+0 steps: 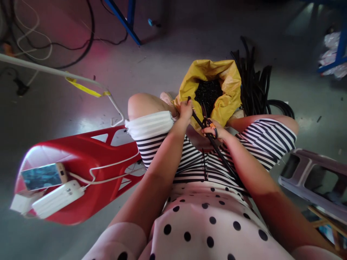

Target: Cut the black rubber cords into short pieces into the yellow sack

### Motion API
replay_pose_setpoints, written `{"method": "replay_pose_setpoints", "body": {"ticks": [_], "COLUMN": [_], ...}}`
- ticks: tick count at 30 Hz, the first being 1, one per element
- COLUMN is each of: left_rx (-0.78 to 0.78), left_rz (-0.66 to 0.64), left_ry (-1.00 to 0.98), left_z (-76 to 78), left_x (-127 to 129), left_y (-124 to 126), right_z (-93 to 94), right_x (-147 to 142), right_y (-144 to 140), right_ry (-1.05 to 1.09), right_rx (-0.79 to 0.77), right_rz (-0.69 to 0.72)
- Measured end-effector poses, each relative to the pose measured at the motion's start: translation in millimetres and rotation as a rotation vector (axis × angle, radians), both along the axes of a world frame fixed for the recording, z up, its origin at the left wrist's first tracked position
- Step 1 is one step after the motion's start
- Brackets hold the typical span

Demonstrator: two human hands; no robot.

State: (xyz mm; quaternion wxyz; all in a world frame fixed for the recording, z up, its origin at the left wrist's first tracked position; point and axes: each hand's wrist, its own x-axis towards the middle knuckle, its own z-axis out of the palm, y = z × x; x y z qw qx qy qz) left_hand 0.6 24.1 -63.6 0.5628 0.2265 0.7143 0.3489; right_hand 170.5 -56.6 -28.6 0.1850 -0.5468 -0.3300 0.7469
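Grey concrete floor [173, 65] filled the background, with loose black and white cables [54, 39] trailing across it at about ten o'clock and blue frame legs [124, 20] at twelve. At the centre of the view the person sat with knees apart, in striped shorts and a dotted pink top, and a yellow bag [230, 90] stood open between the feet, dark small pieces [208, 92] showing inside it. Just beside the bag at two o'clock lay a bundle of long black tubes [255, 90]. The left hand [185, 110] was closed around the upper end of a thin black tube [214, 144], fingers curled tight over it right at the near rim of the bag. That tube ran down from the left hand toward five o'clock, across the lap. The right hand [214, 131] gripped a pair of orange-handled scissors [208, 121], fingers through the loops, the blades pointing up toward the bag and lying against the tube; how far the blades stood apart could not be told. At eight o'clock a red plastic stool [89, 169] carried a phone [43, 176] and a white power bank [58, 198], joined by a white lead [108, 167]. At four o'clock a grey stool [311, 177] lay on its side
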Motion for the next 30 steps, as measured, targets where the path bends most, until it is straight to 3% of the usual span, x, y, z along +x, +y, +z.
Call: {"method": "replay_pose_setpoints", "body": {"ticks": [3, 6, 10, 13, 19, 30], "left_rx": [-0.074, -0.032, 0.019, 0.033, 0.031, 0.023], "left_rz": [0.046, 0.033, -0.06, -0.134, -0.241, -0.308], "left_ry": [-0.155, -0.22, -0.206, -0.174, -0.197, -0.189], "left_z": [13.0, 25.2, 36.8, 42.4, 45.9, 45.2], "left_x": [9, 8, 4, 5, 8, 8], "left_y": [-3, -6, -8, -10, -12, -14], "right_z": [-0.8, -6.0, -20.2, -27.1, -25.0, -22.8], "right_x": [-2, -2, 5, 9, 8, 8], "right_y": [0, 5, 16, 20, 18, 20], "right_ry": [-0.022, -0.022, -0.204, -0.255, -0.325, -0.282], "right_rx": [0.021, 0.063, 0.111, 0.114, 0.181, 0.114], "right_rz": [0.011, -0.025, -0.183, -0.202, -0.1, -0.143]}}
